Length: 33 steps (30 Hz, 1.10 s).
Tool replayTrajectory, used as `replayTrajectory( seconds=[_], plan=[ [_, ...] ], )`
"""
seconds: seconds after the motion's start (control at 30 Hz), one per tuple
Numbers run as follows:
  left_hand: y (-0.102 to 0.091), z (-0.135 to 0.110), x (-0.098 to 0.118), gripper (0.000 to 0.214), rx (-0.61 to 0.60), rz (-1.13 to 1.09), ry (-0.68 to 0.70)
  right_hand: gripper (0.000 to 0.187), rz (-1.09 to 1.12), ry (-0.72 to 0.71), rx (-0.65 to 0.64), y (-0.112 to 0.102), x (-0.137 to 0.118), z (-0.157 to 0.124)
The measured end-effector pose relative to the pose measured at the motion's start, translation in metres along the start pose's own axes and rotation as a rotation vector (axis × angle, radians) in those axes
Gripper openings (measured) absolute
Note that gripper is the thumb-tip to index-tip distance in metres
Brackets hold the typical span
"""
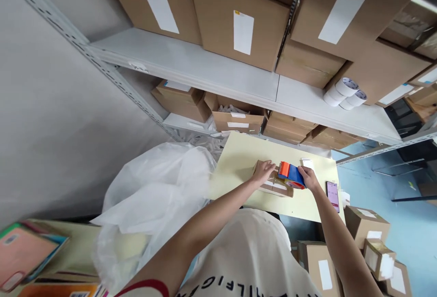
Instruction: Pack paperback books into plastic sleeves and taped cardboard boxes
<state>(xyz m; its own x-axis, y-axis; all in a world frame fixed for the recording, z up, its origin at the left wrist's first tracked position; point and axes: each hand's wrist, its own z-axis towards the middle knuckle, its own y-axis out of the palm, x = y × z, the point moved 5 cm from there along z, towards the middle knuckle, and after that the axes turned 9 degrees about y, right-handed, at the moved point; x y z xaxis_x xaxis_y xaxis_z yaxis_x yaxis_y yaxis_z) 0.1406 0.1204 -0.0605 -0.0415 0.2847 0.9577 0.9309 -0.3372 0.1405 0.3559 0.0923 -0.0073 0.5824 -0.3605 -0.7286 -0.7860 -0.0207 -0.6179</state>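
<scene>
A small cardboard box (277,190) lies on the pale yellow table, with clear tape and a white label on it. My left hand (262,172) grips its left end, the fingers bent over the top. In my right hand (307,178) is a blue and orange tape dispenser (291,174), held by its handle just over the box's right part. Whether the dispenser touches the box I cannot tell. Behind the dispenser lies a small white stack (307,164), partly hidden.
A phone (332,196) lies at the right edge of the table (235,156). White plastic sheeting (160,187) bulges at the left. Shelves ahead carry cartons (242,19) and tape rolls (346,91). Several boxes (367,224) stand on the floor at right.
</scene>
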Motion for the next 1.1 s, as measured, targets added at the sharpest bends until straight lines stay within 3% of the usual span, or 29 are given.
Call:
replayTrajectory(
  seconds=[0.07,0.13,0.33,0.5,0.63,0.77,0.83,1.0,1.1],
  plan=[
    [0.013,0.003,-0.007,0.04,-0.09,-0.271,-0.194,0.063,0.03,-0.001,0.007,0.001,0.005,-0.001],
    [0.022,0.005,-0.01,0.036,-0.131,-0.431,-0.263,0.063,0.061,0.012,0.007,0.002,0.01,-0.002],
    [0.034,0.007,-0.018,0.031,-0.1,-0.54,-0.24,0.064,0.081,0.03,0.036,0.001,0.015,-0.007],
    [0.026,0.004,-0.018,0.02,-0.113,-0.597,-0.24,0.064,0.046,0.022,0.041,0.002,0.014,-0.009],
    [0.02,0.002,-0.011,0.034,-0.089,-0.442,-0.197,0.064,0.008,-0.018,0.054,0.003,0.007,-0.012],
    [0.016,0.003,-0.006,0.016,0.016,-0.227,-0.101,0.064,-0.098,-0.088,0.094,0.002,-0.007,-0.016],
    [0.002,0.001,-0.007,0.017,0.054,-0.184,-0.089,0.064,-0.165,-0.115,0.113,-0.005,-0.011,-0.02],
    [-0.074,-0.009,-0.017,0.024,0.169,-0.036,-0.063,0.064,-0.323,-0.075,0.156,-0.026,0.001,-0.027],
    [-0.101,-0.012,-0.033,0.026,0.184,0.054,-0.078,0.065,-0.44,-0.063,0.151,-0.024,0.013,-0.027]
  ],
)
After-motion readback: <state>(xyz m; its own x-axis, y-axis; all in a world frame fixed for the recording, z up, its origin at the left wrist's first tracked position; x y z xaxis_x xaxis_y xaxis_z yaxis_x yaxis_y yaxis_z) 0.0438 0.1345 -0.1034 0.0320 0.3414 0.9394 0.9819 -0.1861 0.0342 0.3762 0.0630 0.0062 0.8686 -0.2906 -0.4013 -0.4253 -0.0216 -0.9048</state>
